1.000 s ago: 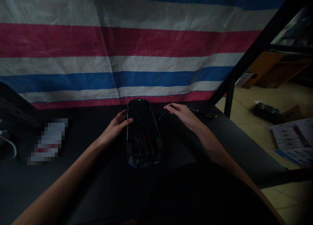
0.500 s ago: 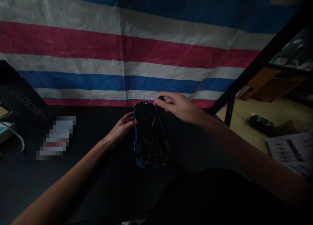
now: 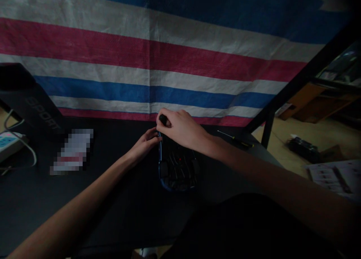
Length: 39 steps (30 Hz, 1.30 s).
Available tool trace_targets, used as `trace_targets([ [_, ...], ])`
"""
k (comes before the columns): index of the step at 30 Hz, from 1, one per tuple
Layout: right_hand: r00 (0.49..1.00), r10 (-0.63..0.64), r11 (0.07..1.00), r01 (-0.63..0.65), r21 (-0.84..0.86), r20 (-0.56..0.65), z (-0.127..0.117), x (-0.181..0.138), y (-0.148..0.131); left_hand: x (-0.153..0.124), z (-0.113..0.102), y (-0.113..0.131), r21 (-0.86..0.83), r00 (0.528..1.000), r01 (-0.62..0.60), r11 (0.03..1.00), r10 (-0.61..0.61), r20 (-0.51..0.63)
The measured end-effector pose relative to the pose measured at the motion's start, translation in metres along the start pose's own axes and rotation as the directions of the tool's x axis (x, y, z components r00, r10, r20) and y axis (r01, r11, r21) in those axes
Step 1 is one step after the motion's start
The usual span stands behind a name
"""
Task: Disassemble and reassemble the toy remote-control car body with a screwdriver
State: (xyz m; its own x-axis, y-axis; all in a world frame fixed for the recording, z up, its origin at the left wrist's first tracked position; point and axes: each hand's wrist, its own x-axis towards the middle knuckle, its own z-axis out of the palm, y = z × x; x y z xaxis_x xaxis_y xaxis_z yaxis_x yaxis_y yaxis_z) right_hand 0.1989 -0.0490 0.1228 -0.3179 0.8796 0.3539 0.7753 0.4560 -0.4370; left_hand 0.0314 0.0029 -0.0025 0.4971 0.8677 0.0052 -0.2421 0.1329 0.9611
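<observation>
A toy car (image 3: 180,168) lies wheels up on the dark tabletop, its black underside facing me and a blue body edge showing around it. Against its far left edge my left hand (image 3: 146,141) grips with thumb and fingers. My right hand (image 3: 180,129) is closed around the black handle of a screwdriver (image 3: 163,119), above the car's far left corner. The screwdriver's shaft and tip are hidden by that hand, as is much of the car's far end. A small red spot shows on the underside.
A second, thin screwdriver (image 3: 239,141) lies to the right on the table (image 3: 118,210). On the left are a blurred-out packet (image 3: 73,150), a dark box marked SPORT (image 3: 42,108) and a power strip (image 3: 11,144) with a cable. A striped sheet (image 3: 197,59) hangs behind.
My right hand has carried the screwdriver left, from the car's right side to its far left corner. The second screwdriver has come into sight. My left hand stays at the car's edge.
</observation>
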Motion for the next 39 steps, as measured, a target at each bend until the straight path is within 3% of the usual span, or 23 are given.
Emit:
trace_targets([
  [13, 0.999, 0.024, 0.998, -0.026, -0.051, -0.031, -0.003, -0.016, 0.001, 0.005, -0.004, -0.008, -0.058, 1.0, 0.004, 0.998, -0.005, -0.008],
  [20, 0.999, 0.022, 0.977, -0.012, -0.211, 0.044, -0.004, -0.019, 0.0, 0.004, -0.004, -0.006, -0.055, 0.999, 0.025, 0.998, -0.026, -0.029],
  [26, 1.0, 0.011, 0.953, -0.016, -0.302, -0.017, -0.01, -0.019, 0.002, 0.002, 0.001, -0.001, -0.082, 0.997, 0.048, 0.996, -0.052, -0.051],
  [30, 1.0, 0.008, 0.935, -0.003, -0.355, 0.011, -0.012, -0.021, -0.001, 0.001, 0.003, 0.0, -0.08, 0.997, 0.048, 0.996, -0.053, -0.061],
  [36, 1.0, 0.01, 0.882, -0.002, -0.471, 0.013, -0.01, -0.021, -0.013, 0.001, 0.001, -0.002, -0.073, 1.0, 0.005, 0.997, -0.004, 0.018],
  [39, 0.999, -0.001, 0.902, 0.019, -0.43, 0.041, -0.007, -0.018, -0.015, 0.004, -0.003, -0.006, -0.052, 1.0, -0.006, 0.999, 0.007, 0.016],
])
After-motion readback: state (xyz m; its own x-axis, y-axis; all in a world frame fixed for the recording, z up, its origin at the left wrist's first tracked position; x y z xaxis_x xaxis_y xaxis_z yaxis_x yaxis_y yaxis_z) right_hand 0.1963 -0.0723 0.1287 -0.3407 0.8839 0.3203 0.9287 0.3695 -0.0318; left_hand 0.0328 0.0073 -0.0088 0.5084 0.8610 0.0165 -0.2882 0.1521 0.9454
